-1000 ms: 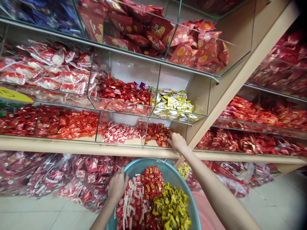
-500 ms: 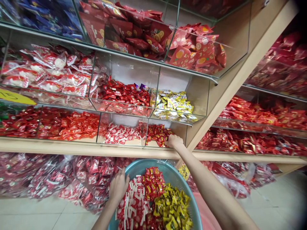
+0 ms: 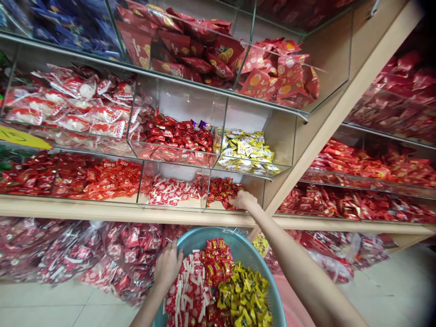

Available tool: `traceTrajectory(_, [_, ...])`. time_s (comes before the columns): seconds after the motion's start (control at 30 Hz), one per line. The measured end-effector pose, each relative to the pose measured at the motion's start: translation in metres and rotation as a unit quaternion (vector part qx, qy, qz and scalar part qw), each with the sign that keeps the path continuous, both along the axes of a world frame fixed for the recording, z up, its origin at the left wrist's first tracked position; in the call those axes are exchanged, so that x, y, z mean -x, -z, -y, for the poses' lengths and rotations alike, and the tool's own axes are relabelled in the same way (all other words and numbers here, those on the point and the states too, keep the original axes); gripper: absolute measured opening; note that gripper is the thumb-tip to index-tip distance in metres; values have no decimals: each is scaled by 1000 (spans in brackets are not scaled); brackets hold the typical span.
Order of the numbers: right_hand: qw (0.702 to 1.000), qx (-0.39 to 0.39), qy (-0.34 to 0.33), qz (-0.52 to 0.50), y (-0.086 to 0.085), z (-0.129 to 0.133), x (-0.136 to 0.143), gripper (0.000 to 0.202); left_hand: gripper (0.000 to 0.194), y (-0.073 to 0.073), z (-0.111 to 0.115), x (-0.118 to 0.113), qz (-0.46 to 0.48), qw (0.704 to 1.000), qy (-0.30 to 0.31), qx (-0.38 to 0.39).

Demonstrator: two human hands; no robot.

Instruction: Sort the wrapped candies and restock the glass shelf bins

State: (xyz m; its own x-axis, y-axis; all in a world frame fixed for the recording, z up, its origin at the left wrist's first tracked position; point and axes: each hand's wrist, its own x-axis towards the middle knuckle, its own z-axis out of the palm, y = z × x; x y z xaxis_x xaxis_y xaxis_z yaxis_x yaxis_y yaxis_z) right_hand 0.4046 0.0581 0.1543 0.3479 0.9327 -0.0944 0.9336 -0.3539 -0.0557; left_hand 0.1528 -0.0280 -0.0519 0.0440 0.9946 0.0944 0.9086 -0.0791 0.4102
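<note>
My left hand (image 3: pixel 168 264) is closed over the left rim of a teal basin (image 3: pixel 264 263). Inside the basin lie red-and-white wrapped candies (image 3: pixel 189 290), red candies (image 3: pixel 218 261) and yellow ones (image 3: pixel 245 294). Above it, my right hand (image 3: pixel 242 200) reaches into the bottom-right shelf compartment, at the right side of a small pile of red candies (image 3: pixel 221 191). Its fingers are bent down at the pile; whether they grip any candy is hidden.
Clear dividers split the shelves, and a wooden edge (image 3: pixel 129 212) runs just above the basin. A slanting wooden post (image 3: pixel 306 156) stands right of my right hand. Bagged candies (image 3: pixel 129 254) sit below the shelf, and a pink tub (image 3: pixel 293 299) is beside the basin.
My right hand has shifted slightly left over the red candies, with its fingers reaching farther across them. My left hand remains on the basin rim.
</note>
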Motion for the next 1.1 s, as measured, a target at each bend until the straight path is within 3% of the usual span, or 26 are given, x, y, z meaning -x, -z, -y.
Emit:
traceTrajectory(0.2, [999, 35, 3, -6, 3, 3, 11, 60, 44, -1, 0, 0, -9, 1000, 1, -2])
traceTrajectory(0.7, [998, 42, -20, -46, 19, -7, -4, 60, 45, 4, 0, 0, 1, 1000, -3, -9])
traceTrajectory(1.1, [993, 105, -46, -38, -17, -13, -21, 37, 44, 2, 0, 0, -6, 1000, 4, -1])
